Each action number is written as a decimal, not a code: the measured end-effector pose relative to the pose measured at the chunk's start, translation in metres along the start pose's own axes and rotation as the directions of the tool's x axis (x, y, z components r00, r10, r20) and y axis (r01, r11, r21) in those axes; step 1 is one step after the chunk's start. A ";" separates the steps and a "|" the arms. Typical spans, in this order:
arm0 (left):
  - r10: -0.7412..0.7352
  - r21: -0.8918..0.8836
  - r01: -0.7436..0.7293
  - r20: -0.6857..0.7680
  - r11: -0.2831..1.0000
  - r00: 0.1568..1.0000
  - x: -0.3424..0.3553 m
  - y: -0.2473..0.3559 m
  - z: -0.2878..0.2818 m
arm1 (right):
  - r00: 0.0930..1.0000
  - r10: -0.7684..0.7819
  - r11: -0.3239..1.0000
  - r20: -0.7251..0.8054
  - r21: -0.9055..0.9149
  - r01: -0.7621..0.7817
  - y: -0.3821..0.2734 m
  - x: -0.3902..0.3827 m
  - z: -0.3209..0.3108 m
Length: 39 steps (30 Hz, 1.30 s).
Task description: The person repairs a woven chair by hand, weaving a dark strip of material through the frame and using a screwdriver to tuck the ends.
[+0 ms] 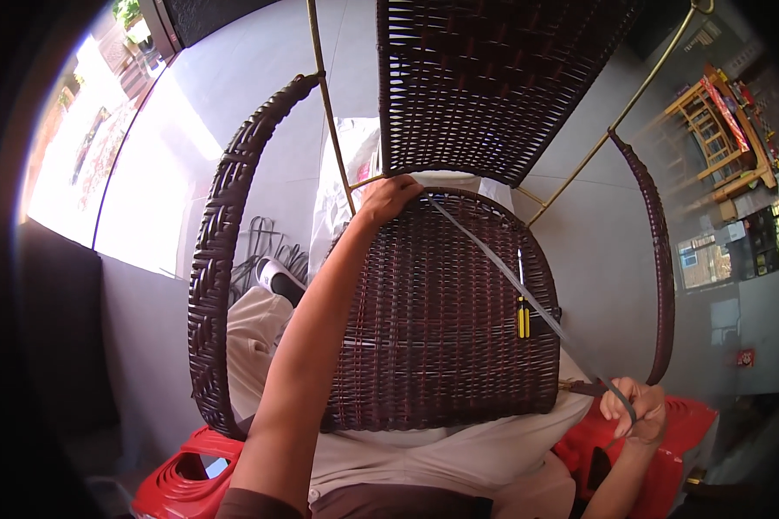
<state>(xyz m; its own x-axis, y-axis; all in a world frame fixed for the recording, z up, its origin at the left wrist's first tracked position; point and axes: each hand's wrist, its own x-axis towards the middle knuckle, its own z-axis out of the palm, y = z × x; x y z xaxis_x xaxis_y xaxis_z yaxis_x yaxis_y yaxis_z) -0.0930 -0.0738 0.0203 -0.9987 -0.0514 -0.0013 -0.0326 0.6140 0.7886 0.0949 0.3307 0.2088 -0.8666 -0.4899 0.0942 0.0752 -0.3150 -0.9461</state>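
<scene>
Across the seat (424, 320) — one grey strip (491, 254), slanting near-right.

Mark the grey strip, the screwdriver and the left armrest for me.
Grey strip (502, 268): head view, on its middle stretch.
Screwdriver (524, 318): head view, on its yellow-and-black handle.
Left armrest (211, 275): head view, on its woven middle.

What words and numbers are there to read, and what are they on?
I can't read any words or numbers here.
Small red patch at far right: pale marks, too small to read.
White plastic sheet: reddish marks, too blurred to read.
Yellow-and-black screwdriver: no readable lettering.
Gray strip: no lettering I can make out.
</scene>
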 end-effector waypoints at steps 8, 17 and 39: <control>0.017 0.053 -0.015 -0.039 0.998 0.999 -0.004 -0.005 -0.003 | 1.000 -0.015 0.950 0.012 0.312 0.010 0.005 0.041 0.015; -0.020 0.041 0.023 -0.074 0.999 0.997 -0.003 0.001 0.002 | 0.936 -0.187 0.968 -0.299 -0.221 0.123 0.040 0.108 0.040; -0.183 -0.146 0.173 -0.065 0.974 0.981 0.002 0.001 0.011 | 0.874 -0.479 0.586 -0.081 -0.771 0.250 0.203 0.256 0.062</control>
<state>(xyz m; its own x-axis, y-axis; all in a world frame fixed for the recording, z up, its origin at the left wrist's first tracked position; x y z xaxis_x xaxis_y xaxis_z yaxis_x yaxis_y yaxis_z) -0.0959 -0.0648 0.0145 -0.9710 -0.2141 -0.1060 -0.1983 0.4745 0.8576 -0.0816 0.0912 0.0604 -0.8336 -0.2114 0.5104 -0.5524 0.3197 -0.7698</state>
